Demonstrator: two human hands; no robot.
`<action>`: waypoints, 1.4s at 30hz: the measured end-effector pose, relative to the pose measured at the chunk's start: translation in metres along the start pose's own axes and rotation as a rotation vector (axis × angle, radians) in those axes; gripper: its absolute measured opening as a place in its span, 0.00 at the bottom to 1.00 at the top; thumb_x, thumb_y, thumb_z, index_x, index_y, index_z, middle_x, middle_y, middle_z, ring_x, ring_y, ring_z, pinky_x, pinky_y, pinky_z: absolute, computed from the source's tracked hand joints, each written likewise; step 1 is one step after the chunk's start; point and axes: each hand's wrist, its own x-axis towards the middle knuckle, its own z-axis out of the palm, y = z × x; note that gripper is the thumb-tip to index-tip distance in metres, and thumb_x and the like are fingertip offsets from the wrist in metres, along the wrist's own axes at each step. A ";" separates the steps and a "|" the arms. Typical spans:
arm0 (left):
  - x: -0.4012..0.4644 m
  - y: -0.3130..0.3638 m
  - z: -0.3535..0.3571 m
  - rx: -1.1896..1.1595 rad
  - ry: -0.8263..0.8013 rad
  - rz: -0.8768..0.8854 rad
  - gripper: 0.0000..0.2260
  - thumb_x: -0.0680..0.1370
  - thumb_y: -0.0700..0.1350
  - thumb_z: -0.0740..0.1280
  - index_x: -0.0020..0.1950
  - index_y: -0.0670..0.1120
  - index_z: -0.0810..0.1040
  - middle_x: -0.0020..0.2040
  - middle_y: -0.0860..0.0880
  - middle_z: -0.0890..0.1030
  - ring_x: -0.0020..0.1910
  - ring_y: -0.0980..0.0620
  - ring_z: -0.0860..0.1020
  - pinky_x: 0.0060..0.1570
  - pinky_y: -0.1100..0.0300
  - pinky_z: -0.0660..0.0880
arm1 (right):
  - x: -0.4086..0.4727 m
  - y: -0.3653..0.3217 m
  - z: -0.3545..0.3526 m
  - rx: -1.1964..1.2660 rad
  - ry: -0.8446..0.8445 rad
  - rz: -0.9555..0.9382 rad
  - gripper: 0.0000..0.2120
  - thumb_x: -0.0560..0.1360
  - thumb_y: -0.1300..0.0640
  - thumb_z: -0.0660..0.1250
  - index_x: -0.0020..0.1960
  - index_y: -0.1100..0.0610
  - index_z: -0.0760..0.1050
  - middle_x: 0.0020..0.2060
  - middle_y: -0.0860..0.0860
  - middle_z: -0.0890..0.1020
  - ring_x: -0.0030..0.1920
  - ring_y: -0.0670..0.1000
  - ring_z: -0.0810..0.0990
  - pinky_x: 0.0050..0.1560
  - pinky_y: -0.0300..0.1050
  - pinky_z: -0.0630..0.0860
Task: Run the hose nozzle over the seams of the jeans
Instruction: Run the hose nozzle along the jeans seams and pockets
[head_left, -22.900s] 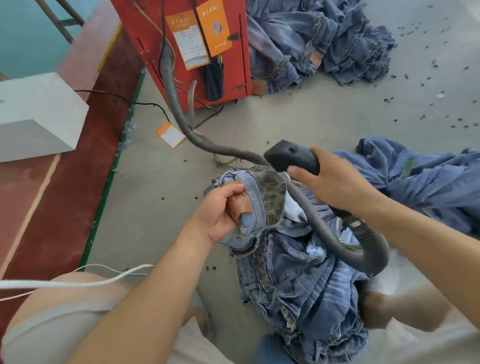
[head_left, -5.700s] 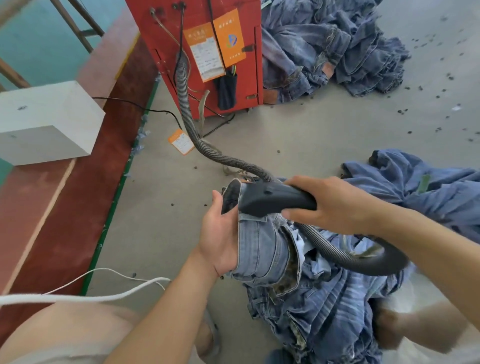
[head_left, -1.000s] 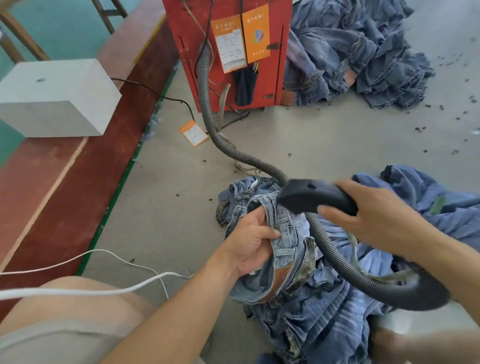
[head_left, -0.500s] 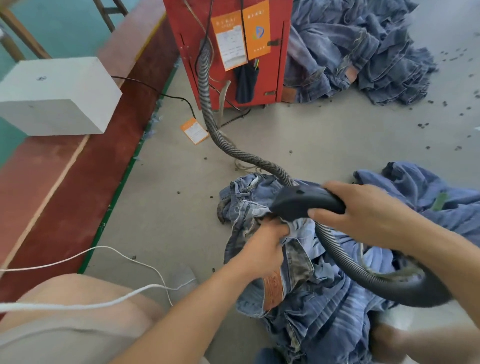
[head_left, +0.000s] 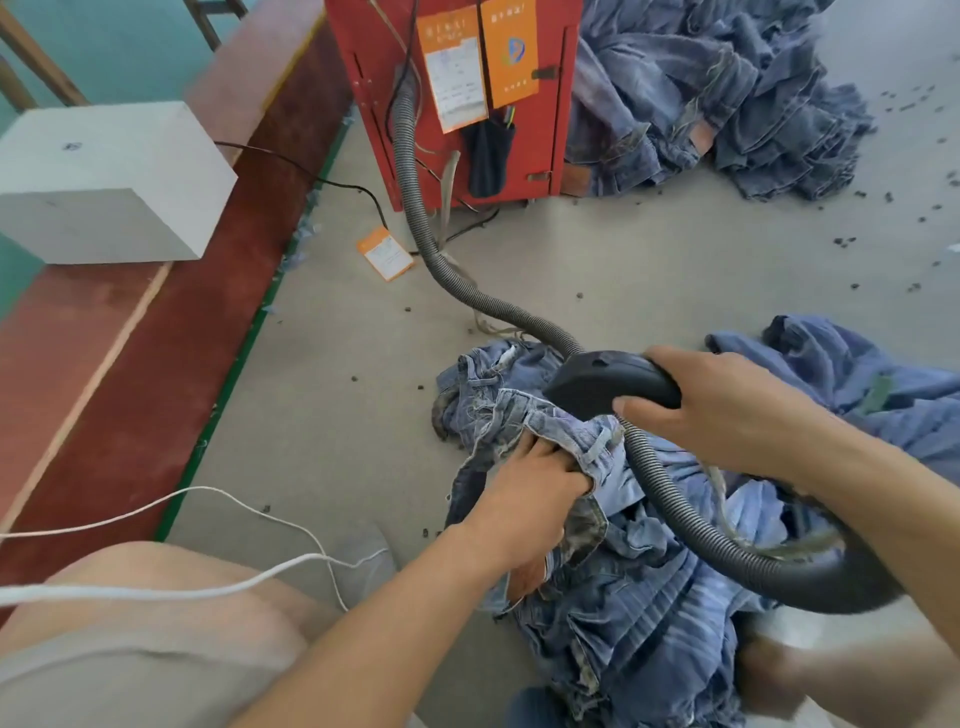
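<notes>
Jeans (head_left: 613, 613) bunched on the floor (head_left: 649, 270) by the person's knees, waistband lifted. Left hand (head_left: 524, 499) grips a fold of waistband; right hand (head_left: 727, 410) wrapped round the black nozzle (head_left: 602, 382), tip just above the denim, hose (head_left: 415, 197) running back to the red machine (head_left: 540, 145). Looks mid-pass, w/ fabric being reset. Next: pull seam taut, bring tip down along it.

Bright even daylight, soft shadows, wide-angle edge distortion.
</notes>
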 end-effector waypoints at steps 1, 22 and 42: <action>-0.001 -0.001 -0.001 0.030 -0.004 0.009 0.23 0.74 0.33 0.68 0.69 0.42 0.79 0.78 0.39 0.67 0.81 0.36 0.54 0.80 0.39 0.46 | -0.002 0.003 -0.005 0.018 0.016 0.005 0.08 0.77 0.37 0.65 0.50 0.40 0.73 0.33 0.44 0.79 0.31 0.43 0.78 0.29 0.37 0.67; 0.006 -0.012 -0.020 -2.161 0.339 -0.667 0.09 0.81 0.35 0.60 0.60 0.36 0.74 0.55 0.32 0.81 0.53 0.36 0.82 0.60 0.40 0.79 | -0.001 0.037 -0.005 0.123 -0.061 0.051 0.08 0.76 0.37 0.67 0.46 0.40 0.72 0.31 0.46 0.81 0.27 0.45 0.79 0.26 0.41 0.75; -0.004 -0.026 -0.025 -2.348 0.115 -0.609 0.21 0.76 0.38 0.56 0.66 0.32 0.76 0.62 0.33 0.81 0.57 0.37 0.84 0.56 0.43 0.82 | 0.004 0.018 0.015 0.110 0.076 0.057 0.10 0.78 0.37 0.65 0.49 0.43 0.71 0.32 0.45 0.79 0.30 0.44 0.78 0.28 0.38 0.67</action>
